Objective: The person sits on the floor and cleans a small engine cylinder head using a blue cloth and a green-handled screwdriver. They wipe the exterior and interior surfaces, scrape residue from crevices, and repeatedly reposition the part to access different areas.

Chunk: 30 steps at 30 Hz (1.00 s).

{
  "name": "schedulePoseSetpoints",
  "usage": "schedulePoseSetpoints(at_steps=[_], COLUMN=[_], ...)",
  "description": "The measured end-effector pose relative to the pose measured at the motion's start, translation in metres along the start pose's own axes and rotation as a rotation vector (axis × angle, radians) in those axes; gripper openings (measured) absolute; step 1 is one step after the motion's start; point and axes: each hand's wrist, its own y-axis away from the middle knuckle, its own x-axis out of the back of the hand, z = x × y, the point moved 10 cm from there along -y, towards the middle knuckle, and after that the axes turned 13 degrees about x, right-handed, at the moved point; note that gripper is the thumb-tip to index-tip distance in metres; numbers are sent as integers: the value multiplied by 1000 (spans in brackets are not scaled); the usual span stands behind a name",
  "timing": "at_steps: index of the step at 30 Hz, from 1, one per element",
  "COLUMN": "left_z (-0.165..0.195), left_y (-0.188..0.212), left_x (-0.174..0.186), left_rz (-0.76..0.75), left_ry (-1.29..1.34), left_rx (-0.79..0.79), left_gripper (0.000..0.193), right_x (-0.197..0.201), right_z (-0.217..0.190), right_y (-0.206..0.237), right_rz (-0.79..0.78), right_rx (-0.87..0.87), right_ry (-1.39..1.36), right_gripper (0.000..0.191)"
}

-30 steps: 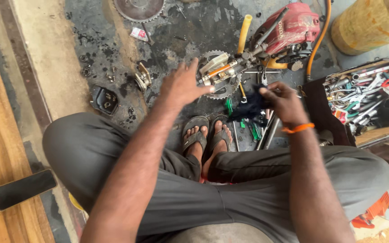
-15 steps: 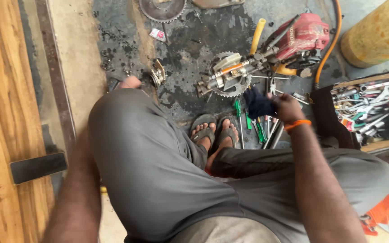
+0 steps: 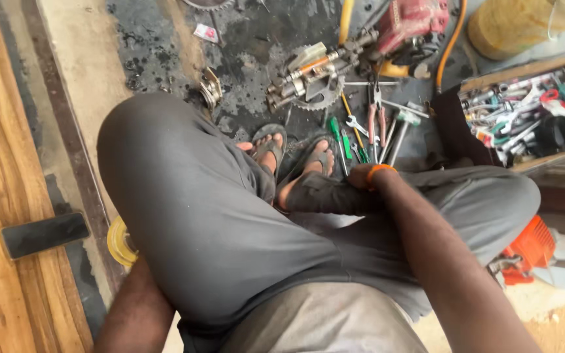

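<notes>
I sit with both knees raised in grey trousers (image 3: pixel 197 196), my sandalled feet (image 3: pixel 295 163) on the oily floor. My right hand (image 3: pixel 361 175) reaches down beside my right ankle. Most of it is hidden behind the trouser cuff, and an orange band (image 3: pixel 380 169) shows at the wrist. My left forearm (image 3: pixel 132 314) runs down under my left knee, where the hand is hidden. A metal assembly with a toothed gear (image 3: pixel 305 82) lies just past my feet. Loose hand tools (image 3: pixel 374 124) are scattered to its right.
A red engine (image 3: pixel 413 26) and a yellow container (image 3: pixel 524 26) stand at the back right. An open wooden toolbox (image 3: pixel 524 117) is on the right, with an orange machine (image 3: pixel 531 248) below it. On the left lie a black phone (image 3: pixel 44 234), a yellow tape roll (image 3: pixel 118 242) and a small metal part (image 3: pixel 210 88).
My left hand pulled back from the gear assembly and dropped out of sight under my raised left knee. My right hand came down from the tools to my ankle.
</notes>
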Motion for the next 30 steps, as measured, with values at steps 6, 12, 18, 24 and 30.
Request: schedulePoseSetpoints(at_steps=[6,12,18,24,30], left_z=[-8,0,116,297,362], left_y=[-13,-14,89,208,79], left_x=[7,44,173,147,-64], left_rz=[4,58,360,573,951], left_ry=[26,92,285,-16,-768], left_rx=[26,-11,-477,-918,-827], left_gripper=[56,47,39,29,115], right_x=[11,49,81,95,123], right_z=[-13,-8,37,54,38], right_y=[20,51,42,52,73], right_rz=[139,700,986,1165,1433], right_rx=[-48,-217,-161,-71,131], right_ry=[125,-334,-711,-1051,-642], right_gripper=[39,42,40,40,39])
